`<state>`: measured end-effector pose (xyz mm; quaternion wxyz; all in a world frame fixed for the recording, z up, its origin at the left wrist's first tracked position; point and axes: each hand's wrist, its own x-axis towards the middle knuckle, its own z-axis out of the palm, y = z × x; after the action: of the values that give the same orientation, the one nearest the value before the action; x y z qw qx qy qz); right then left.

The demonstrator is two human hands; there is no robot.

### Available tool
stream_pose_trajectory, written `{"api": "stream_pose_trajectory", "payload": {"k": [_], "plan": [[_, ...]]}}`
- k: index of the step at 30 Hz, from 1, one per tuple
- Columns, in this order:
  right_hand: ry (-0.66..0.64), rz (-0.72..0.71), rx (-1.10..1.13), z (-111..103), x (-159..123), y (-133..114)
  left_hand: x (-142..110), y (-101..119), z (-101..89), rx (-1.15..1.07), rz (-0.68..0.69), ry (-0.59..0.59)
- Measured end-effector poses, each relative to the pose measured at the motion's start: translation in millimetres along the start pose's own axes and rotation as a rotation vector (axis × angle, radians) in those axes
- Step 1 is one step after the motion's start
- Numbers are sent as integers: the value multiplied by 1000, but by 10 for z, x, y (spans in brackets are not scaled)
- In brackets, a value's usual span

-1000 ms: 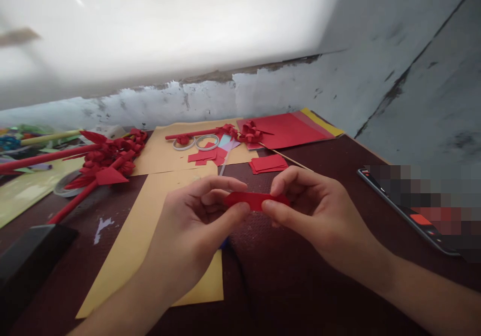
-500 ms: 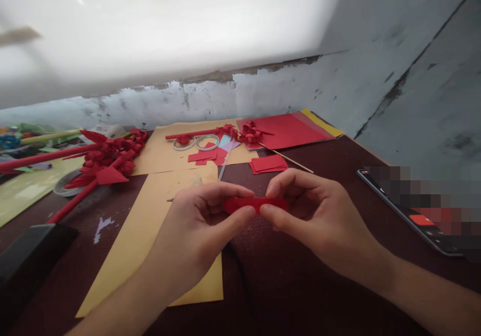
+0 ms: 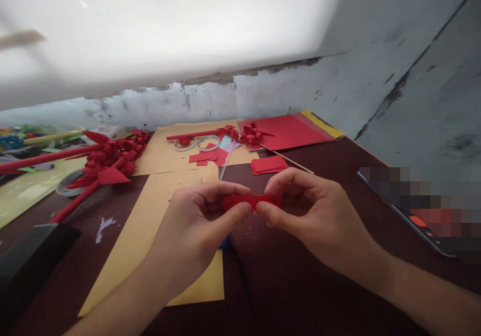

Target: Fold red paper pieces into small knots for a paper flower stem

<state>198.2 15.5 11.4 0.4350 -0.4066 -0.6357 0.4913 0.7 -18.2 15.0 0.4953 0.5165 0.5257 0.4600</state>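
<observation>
Hands are meeting above the middle of the dark red desk [image 3: 300, 296], both pinching one small red paper piece [image 3: 251, 201]. The left hand [image 3: 195, 226] is closing thumb and forefinger on the piece's left end; the right hand [image 3: 315, 216] is doing the same on the right end, so each grip is clamped on the paper, which is lying level between them, just above the desk. Fingers are covering both ends of the piece, so its full outline is not showing. A tan paper sheet [image 3: 150, 236] is lying under the left forearm, its near edge partly hidden by the arm. A small blue thing is peeking out below the left hand, too covered to identify. Farther back, a stack of red squares [image 3: 268, 164] is sitting near a thin wooden stick [image 3: 293, 161], with large red sheets [image 3: 289, 129] beyond and a yellow sheet edge showing under them. Two tape rings [image 3: 197, 142] are resting on another tan sheet beside loose red scraps. Red paper flowers on red stems [image 3: 108, 160] are spreading at left, their stems running out of frame. A phone [image 3: 424, 226] at right is mostly pixelated. A dark object [image 3: 26, 256] at lower left is cut off and unclear.
</observation>
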Motion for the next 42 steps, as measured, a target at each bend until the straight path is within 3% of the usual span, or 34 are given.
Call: {"api": "stream_pose_trajectory", "payload": {"k": [12, 21, 25, 37, 42], "plan": [[-88, 65, 174, -26, 25, 87, 48, 6, -52, 50, -21, 25], [-172, 161, 185, -78, 73, 97, 83, 8, -132, 80, -31, -46], [-203, 212, 282, -93, 103, 111, 100, 20, -160, 17, -45, -92], [-142, 185, 353, -124, 87, 94, 126, -72, -183, -242, -97, -175], [-136, 247, 541, -121, 117, 63, 109, -49, -188, -349, -108, -190]]}}
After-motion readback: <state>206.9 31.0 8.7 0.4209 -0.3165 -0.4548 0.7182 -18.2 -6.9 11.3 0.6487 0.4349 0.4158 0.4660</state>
